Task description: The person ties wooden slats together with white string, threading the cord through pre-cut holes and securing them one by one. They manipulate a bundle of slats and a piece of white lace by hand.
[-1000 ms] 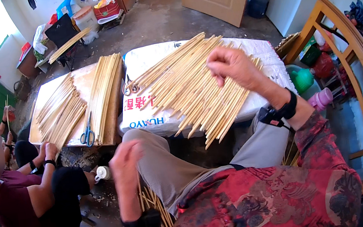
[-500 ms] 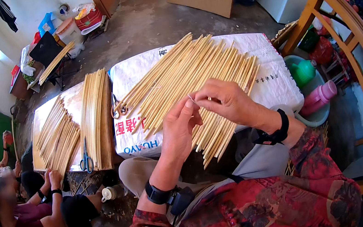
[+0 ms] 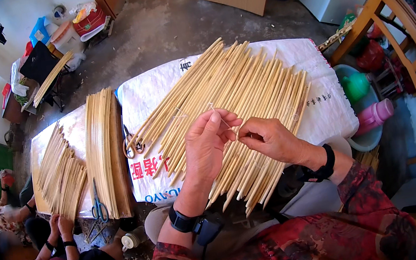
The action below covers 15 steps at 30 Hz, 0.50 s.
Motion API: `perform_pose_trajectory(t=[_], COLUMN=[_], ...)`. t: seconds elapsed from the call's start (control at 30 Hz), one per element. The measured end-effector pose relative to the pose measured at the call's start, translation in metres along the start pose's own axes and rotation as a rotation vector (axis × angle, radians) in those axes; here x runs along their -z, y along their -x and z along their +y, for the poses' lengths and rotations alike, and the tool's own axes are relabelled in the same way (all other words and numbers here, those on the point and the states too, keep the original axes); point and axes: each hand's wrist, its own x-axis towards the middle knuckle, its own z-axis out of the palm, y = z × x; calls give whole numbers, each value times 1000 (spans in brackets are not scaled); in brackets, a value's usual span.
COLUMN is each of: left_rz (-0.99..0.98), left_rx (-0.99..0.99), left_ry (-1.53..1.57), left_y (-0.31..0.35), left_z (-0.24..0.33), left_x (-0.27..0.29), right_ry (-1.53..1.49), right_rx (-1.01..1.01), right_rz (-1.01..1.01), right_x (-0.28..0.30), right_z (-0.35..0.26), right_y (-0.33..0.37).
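Bare concrete floor stretches behind a low desk draped in white printed sacking, with a second desk just to its left, where a co-worker's hands touch the lower ends of a stack of thin sticks. Long pale sticks lie slantwise across the sacking in a broad, uneven layer, their near ends jutting past the desk's edge. Over this layer the person's two hands are raised close together. On the left hand the fingers are curled and the thumb is brought against the index finger, apparently pinching a fine pale thread that shows near the thumb tip. Beside it, the right hand is closed, its fingertips bunched toward the thread; whether it has hold of an end cannot be told. Brown-handled scissors rest left of the sticks, well apart from both hands. As I judge it, the step in hand is sorting out or knotting this thread, and the next move calls for a firm fingertip pinch on each end and steady tension, clear of the sticks.
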Motion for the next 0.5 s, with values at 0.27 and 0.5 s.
perform_pose_trajectory(t=[0.27, 0.5], left_rz=[40, 126], left_rx=[-15, -19], left_ry=[-93, -282], left_y=[-3, 5], left_z=[12, 25], left_x=[19, 27], right_ry=[7, 62], right_rx=[2, 47], right_rz=[-91, -158], right_x=[-20, -24], right_z=[14, 20], right_y=[-17, -37])
